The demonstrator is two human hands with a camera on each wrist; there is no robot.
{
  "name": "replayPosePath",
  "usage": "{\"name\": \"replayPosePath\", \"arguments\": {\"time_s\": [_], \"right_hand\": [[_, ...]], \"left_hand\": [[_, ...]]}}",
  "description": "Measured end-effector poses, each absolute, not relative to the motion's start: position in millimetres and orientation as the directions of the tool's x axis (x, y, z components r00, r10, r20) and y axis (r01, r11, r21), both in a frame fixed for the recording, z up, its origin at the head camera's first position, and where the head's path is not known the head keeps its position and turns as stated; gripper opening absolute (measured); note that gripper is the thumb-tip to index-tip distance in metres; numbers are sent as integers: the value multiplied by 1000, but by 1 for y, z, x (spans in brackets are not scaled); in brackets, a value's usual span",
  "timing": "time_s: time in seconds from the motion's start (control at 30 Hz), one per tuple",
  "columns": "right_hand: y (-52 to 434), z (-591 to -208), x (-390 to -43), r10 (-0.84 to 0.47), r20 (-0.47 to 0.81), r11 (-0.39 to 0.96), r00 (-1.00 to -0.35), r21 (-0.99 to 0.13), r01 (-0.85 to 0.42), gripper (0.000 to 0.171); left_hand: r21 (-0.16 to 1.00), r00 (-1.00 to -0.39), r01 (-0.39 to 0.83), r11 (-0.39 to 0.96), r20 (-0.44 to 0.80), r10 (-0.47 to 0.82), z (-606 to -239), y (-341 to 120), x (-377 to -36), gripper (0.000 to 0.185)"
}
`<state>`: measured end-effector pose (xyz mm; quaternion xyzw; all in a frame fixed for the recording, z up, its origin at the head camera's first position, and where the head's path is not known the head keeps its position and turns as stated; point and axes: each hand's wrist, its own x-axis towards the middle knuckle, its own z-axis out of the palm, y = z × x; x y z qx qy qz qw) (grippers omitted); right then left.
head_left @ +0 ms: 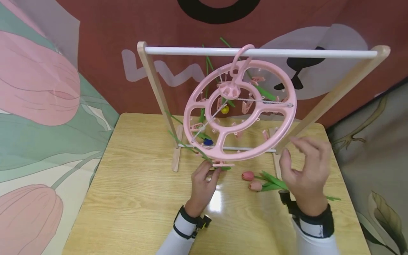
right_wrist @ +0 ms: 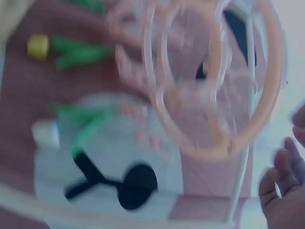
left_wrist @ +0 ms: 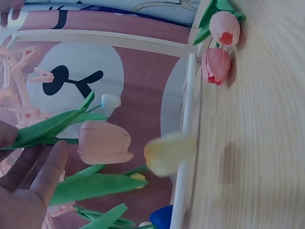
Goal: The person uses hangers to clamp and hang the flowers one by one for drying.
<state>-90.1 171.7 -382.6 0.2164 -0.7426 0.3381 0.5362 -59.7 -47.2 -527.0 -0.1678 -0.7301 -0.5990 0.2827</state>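
Observation:
A round pink clip hanger (head_left: 240, 156) hangs by its hook from a white rail. At its front edge my left hand (head_left: 203, 184) pinches the stem of a pink tulip (left_wrist: 105, 142), close under a pink clip (head_left: 223, 164). The bloom points down past my fingers in the left wrist view. My right hand (head_left: 308, 170) is raised right of the hanger, fingers loosely bent and holding nothing. Other tulips hang from the ring, among them a blue tulip (head_left: 208, 141), a yellow tulip (head_left: 225, 109) and a white tulip (left_wrist: 111, 100).
Two pink tulips, one bloom (head_left: 248, 176) behind the other (head_left: 255, 186), lie on the wooden table (head_left: 134, 198) below my right hand. The rack's wooden posts (head_left: 156, 88) and low white crossbar (head_left: 245, 149) frame the hanger. A printed cloth (head_left: 105, 71) stands behind.

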Motion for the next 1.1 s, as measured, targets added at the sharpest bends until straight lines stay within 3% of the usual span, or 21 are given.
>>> {"name": "replayPosePath", "arguments": {"time_s": [0.2, 0.33, 0.4, 0.5, 0.9, 1.1], "right_hand": [[203, -359, -120, -279, 817, 720, -506, -171, -673, 43], [213, -355, -125, -353, 757, 746, -551, -128, -653, 30], [215, -355, -120, -364, 748, 755, -555, -113, -646, 31], [214, -354, -111, -365, 762, 744, -536, -108, -660, 40], [175, -352, -90, -289, 894, 659, -343, -74, -749, 22], [159, -352, -80, -308, 895, 643, -322, -54, -764, 22]], "left_hand": [[756, -761, 614, 226, 643, -87, -524, -50, -59, 25], [757, -765, 604, 250, 638, -87, -525, -53, -57, 25], [760, -770, 596, 260, 632, -82, -524, -55, -56, 27], [763, -776, 589, 265, 626, -77, -523, -59, -55, 29], [806, -800, 557, 198, 585, -131, -522, -78, -65, 35], [847, -836, 493, 198, 524, -162, -520, -91, -70, 37]]}}
